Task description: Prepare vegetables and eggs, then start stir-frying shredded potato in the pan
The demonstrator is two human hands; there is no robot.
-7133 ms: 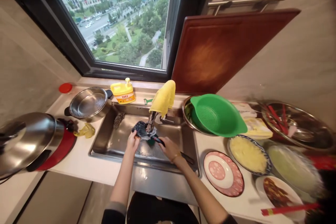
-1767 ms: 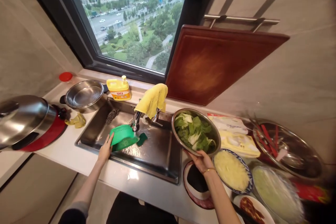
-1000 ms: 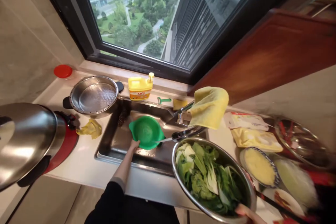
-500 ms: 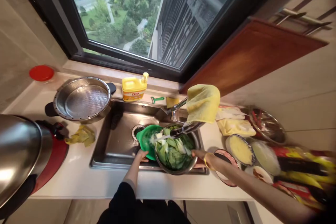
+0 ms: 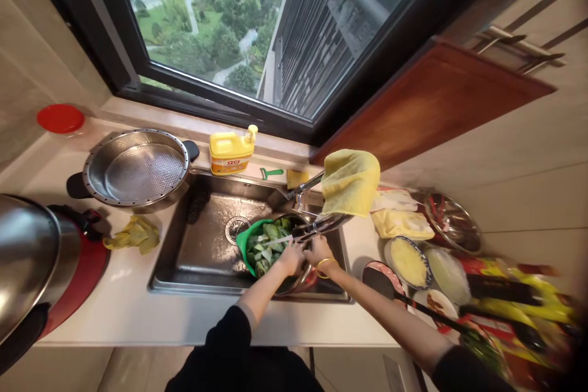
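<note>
In the sink (image 5: pixel 202 239), a green colander (image 5: pixel 247 242) holds chopped leafy greens (image 5: pixel 271 251). A steel bowl (image 5: pixel 290 285) sits against its right side, looking tilted towards it and partly covered by my hands. My left hand (image 5: pixel 290 257) is over the bowl beside the greens, fingers curled; what they grip is hidden. Close by on the right, my right hand (image 5: pixel 320 252), a bangle at its wrist, is closed at the bowl's raised right side, just under the faucet (image 5: pixel 316 228). Water runs from the spout onto the greens.
A yellow cloth (image 5: pixel 351 180) hangs over the faucet. Behind the sink stand a yellow soap jug (image 5: pixel 232 150), a green peeler (image 5: pixel 272 173) and a sponge (image 5: pixel 297 179). Left are a steamer pot (image 5: pixel 138 171) and a crumpled yellow cloth (image 5: pixel 133 236). Several food dishes, including a patterned bowl (image 5: pixel 408 262), crowd the right.
The greens have gone from the steel bowl into the green colander. My left hand has left the colander and moved right; my right hand has moved left and up. The bowl has tipped.
</note>
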